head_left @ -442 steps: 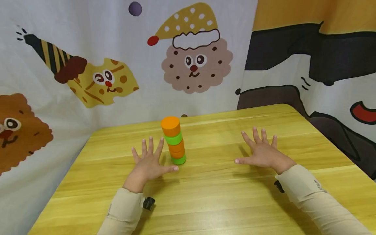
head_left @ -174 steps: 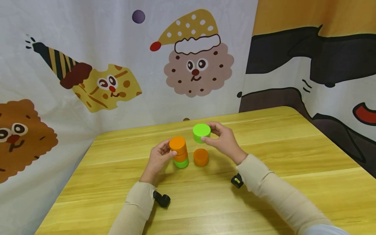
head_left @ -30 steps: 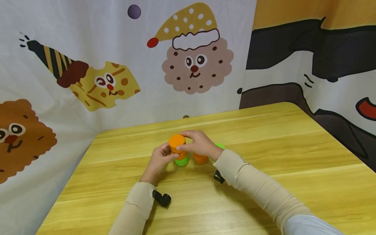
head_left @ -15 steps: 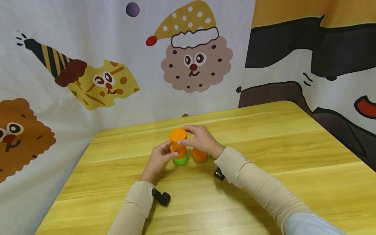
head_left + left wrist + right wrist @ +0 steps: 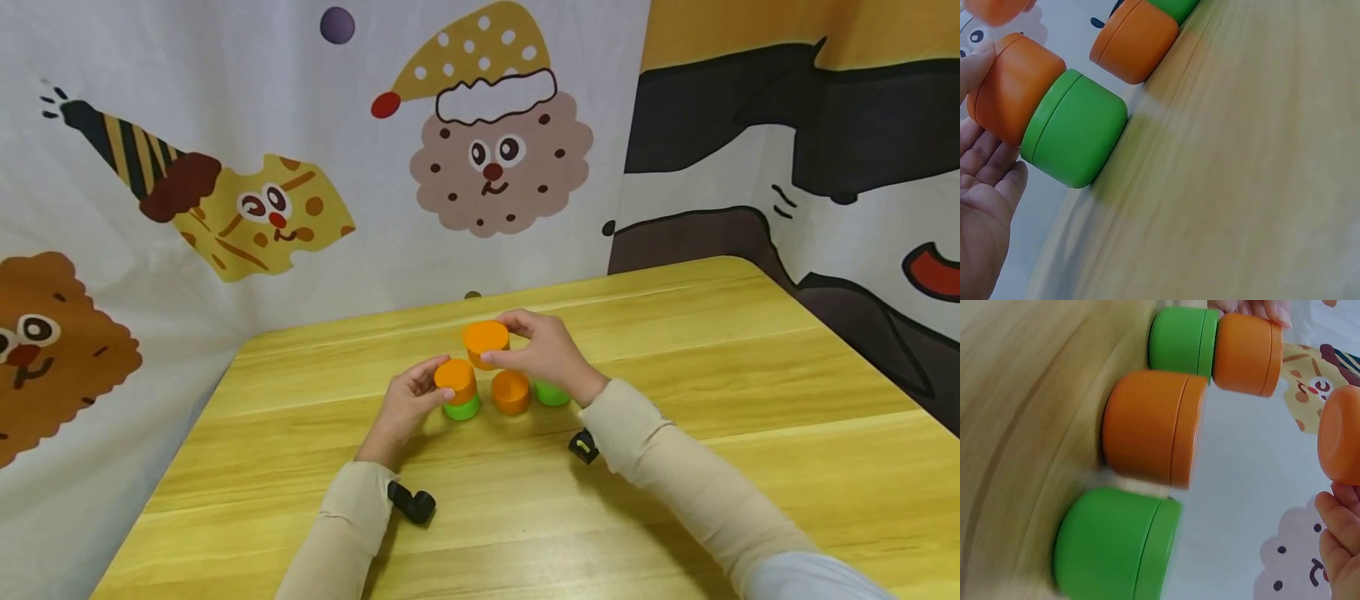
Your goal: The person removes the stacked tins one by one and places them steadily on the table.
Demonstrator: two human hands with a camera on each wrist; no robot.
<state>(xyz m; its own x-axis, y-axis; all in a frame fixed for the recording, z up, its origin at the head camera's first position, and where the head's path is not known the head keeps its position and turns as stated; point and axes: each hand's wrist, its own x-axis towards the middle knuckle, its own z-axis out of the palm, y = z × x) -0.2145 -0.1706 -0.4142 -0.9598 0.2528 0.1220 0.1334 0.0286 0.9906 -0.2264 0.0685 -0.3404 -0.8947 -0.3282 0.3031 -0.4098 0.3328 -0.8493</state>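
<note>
In the head view my left hand (image 5: 401, 412) grips an orange lidded jar (image 5: 454, 379), which sits on a green lidded jar (image 5: 462, 407) standing on the table. The thumb is on the near side, with the fingers behind. My right hand (image 5: 551, 354) pinches another orange jar (image 5: 487, 340) between thumb and fingers, raised above and to the right of that stack. Below it stands a third orange jar (image 5: 511, 392), and right of this a second green jar (image 5: 552, 392), partly behind my right wrist. The right wrist view shows the raised jar (image 5: 1341, 434) well apart from the others.
All the jars stand toward the back of a wooden table (image 5: 495, 517). A curtain (image 5: 390, 275) printed with cartoon figures hangs right behind its far edge. Each sleeve cuff carries a black wrist camera (image 5: 412, 503).
First the jars stood in one tall stack between open hands. A green and an orange jar came down to its right. In the last second my right hand lifted another orange jar off, rightward.
</note>
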